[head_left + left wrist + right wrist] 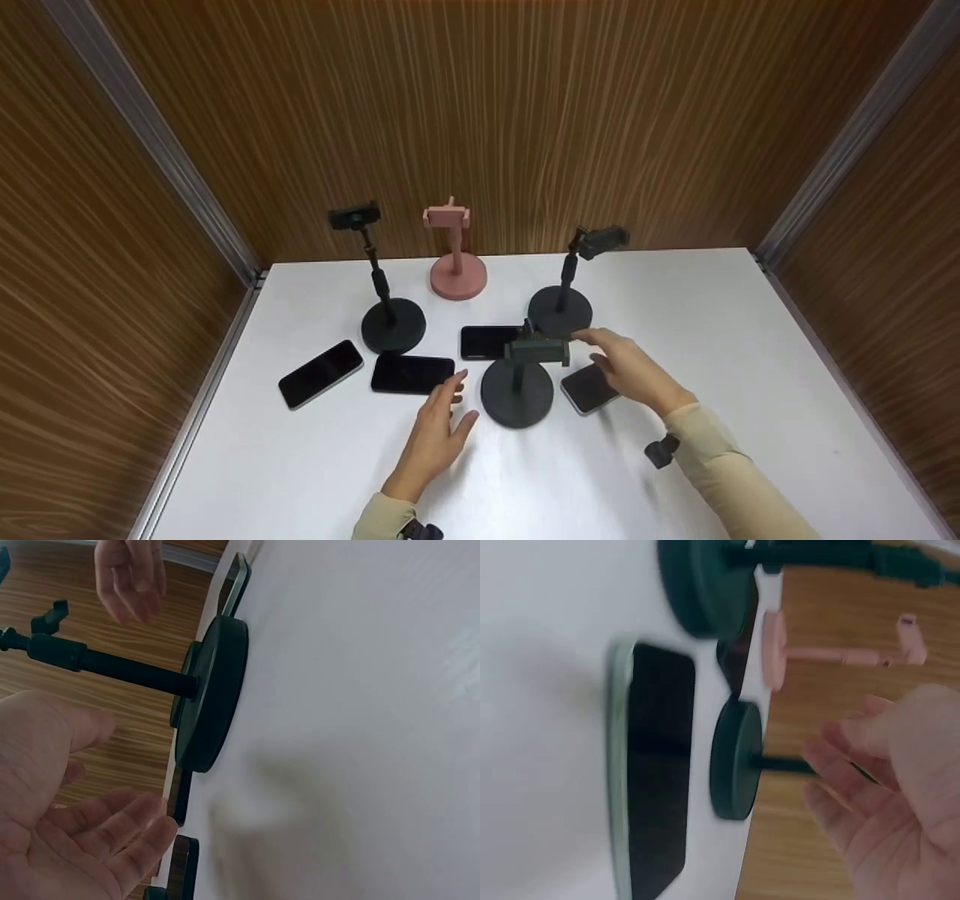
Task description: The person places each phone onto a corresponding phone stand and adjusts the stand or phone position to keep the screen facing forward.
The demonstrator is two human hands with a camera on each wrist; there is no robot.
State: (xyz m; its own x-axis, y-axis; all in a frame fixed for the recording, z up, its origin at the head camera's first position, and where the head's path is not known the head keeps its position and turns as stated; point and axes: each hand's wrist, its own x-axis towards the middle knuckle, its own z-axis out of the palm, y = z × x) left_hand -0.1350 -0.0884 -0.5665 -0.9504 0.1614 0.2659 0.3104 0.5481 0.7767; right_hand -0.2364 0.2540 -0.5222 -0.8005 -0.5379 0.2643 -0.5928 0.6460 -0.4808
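A black phone stand (517, 409) with a round base stands upright between my two hands, its clamp at the top. My left hand (431, 442) hovers left of that base, fingers extended and thumb apart. In the left wrist view, the same stand's pole (135, 669) is apart from my left hand (75, 802). My right hand (634, 375) is above a smartphone (587, 391) and covers part of it. Its fingers reach toward the stand's clamp (538, 351). In the right wrist view, my right hand (892, 787) has loosely bent fingers with nothing visibly held.
Behind stand another black stand (394, 326) at left, a pink stand (458, 276) and a third black stand (561, 309) at right. Phones lie flat: one far left (321, 373), one beside my left hand (411, 373), one behind the front stand (487, 342). Wood-grain panels (480, 112) enclose the white table.
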